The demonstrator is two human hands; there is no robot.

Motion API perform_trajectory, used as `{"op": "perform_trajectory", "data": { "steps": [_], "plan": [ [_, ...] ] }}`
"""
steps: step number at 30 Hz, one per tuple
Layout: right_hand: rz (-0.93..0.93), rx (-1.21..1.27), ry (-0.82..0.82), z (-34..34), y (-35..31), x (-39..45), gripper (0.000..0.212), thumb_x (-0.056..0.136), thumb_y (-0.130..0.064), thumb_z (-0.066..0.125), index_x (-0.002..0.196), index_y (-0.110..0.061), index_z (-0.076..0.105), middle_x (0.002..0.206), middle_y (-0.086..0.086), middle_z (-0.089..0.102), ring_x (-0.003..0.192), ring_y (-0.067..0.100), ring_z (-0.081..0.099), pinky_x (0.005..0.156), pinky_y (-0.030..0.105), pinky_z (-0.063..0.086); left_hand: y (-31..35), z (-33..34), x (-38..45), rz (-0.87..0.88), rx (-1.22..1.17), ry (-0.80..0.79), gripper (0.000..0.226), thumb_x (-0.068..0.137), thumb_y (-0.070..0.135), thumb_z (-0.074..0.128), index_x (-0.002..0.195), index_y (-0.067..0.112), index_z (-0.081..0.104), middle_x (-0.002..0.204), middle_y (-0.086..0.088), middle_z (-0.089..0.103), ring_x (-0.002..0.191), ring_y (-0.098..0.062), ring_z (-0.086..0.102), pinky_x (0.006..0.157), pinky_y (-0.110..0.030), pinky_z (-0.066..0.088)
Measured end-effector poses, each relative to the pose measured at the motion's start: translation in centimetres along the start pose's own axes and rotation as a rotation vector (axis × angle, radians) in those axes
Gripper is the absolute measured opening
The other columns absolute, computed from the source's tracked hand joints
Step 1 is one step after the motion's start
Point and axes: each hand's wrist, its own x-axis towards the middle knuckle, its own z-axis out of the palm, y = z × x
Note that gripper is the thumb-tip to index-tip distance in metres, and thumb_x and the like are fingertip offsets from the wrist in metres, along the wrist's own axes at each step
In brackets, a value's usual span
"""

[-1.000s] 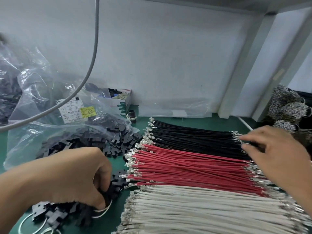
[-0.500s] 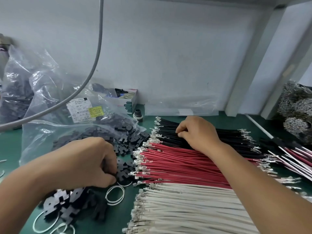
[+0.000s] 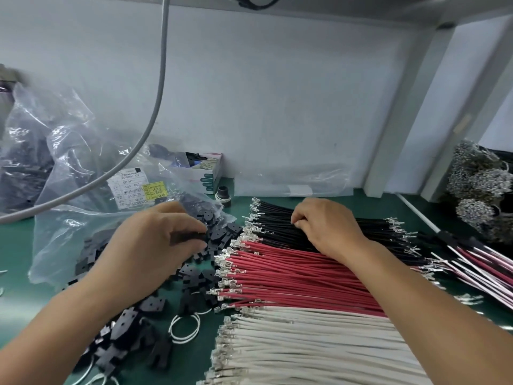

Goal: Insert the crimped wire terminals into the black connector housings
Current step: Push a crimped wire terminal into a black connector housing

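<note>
- Now right hand (image 3: 324,229) has crossed from the far wire ends to pinch 1 black wire (image 3: 280,226).
- Left hand (image 3: 155,245) still grips 1 housing (image 3: 191,238); insertion next, probably.

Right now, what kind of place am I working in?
Probably a wire-harness assembly bench: sorted rows of crimped black wires, red wires and white wires, plus a clear plastic bag spilling black connector housings.
</note>
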Motion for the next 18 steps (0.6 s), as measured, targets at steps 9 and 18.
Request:
{"op": "perform_trajectory", "data": {
  "steps": [9, 18],
  "plan": [
    [-0.136, 0.032, 0.208, -4.9, -0.4, -1.6, 0.032, 0.103, -0.009, 0.05, 0.127, -0.025, 0.066, 0.103, -0.005, 0.06, 0.09, 0.018, 0.058, 0.076, 0.039, 0.05, 1.0, 1.8, -0.7, -0.019, -0.093, 0.098, 0.021, 0.085, 0.025, 0.078, 0.099, 0.04, 0.07, 0.081, 0.034, 0.067, 0.079, 0.006, 0.066, 0.068, -0.014, 0.054],
    [-0.371, -0.061, 0.635, -7.3, -3.6, -7.9, 0.017, 0.091, -0.003, 0.068, 0.1, -0.014, 0.077, 0.083, 0.0, 0.06, 0.07, 0.017, 0.055, 0.056, 0.031, 0.045, 1.8, 3.2, -1.1, -0.131, -0.436, 0.076, 0.034, 0.081, 0.016, 0.084, 0.095, 0.046, 0.078, 0.075, 0.021, 0.075, 0.065, 0.0, 0.07, 0.06, -0.003, 0.047]
  ]
}}
